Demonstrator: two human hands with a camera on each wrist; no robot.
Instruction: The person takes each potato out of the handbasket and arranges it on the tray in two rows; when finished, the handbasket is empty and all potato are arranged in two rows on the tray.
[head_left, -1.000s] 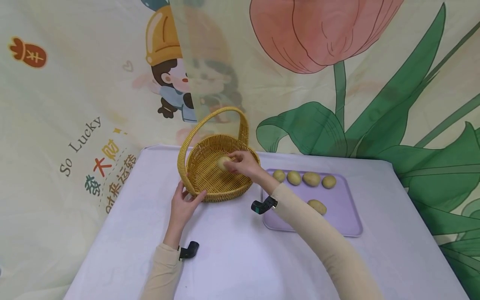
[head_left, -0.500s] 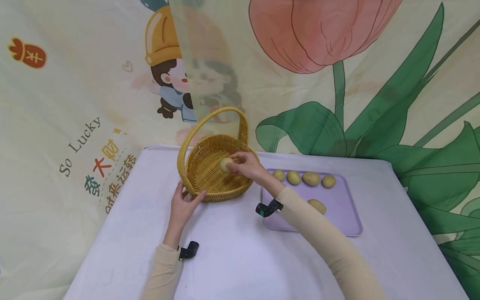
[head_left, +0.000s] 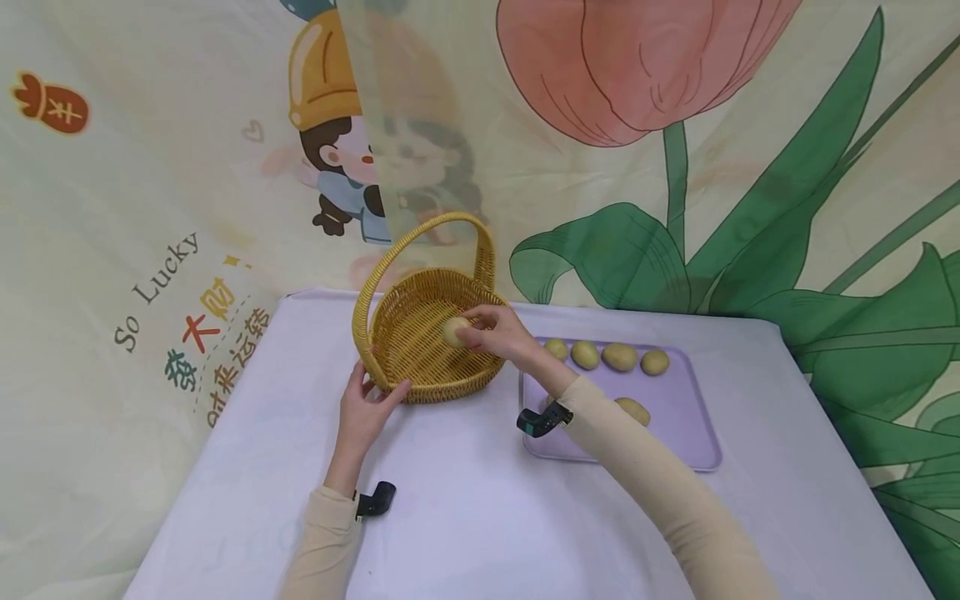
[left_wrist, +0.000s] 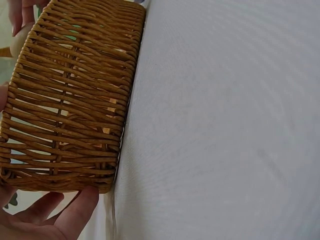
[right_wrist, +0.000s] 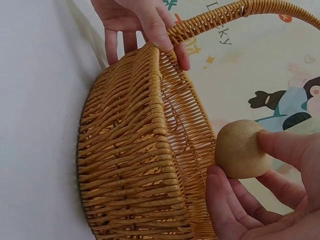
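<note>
A round yellow wicker basket [head_left: 446, 390] with a tall arched handle stands toward the back of the table. My left hand [head_left: 365, 414] holds its near left rim by the foot of the handle; the right wrist view shows the thumb over the rim and fingers along the outside wall. My right hand [head_left: 501, 335] pinches a pale tan potato [right_wrist: 241, 151] between thumb and fingers over the basket's right part. Below it the woven bottom shows bare in the head view. In the left wrist view the basket wall [left_wrist: 70, 105] hides most of the right hand.
A lilac tray [head_left: 678, 429] lies right of the basket, partly under my right forearm. Several potatoes [head_left: 620, 357] form a row along its far side, and another potato [head_left: 633, 411] sits nearer. A printed curtain [head_left: 585, 183] hangs directly behind the white-covered table [head_left: 450, 500].
My right hand, with the potato pinched in it, has drifted slightly right over the basket. The left hand and the basket stay in place.
</note>
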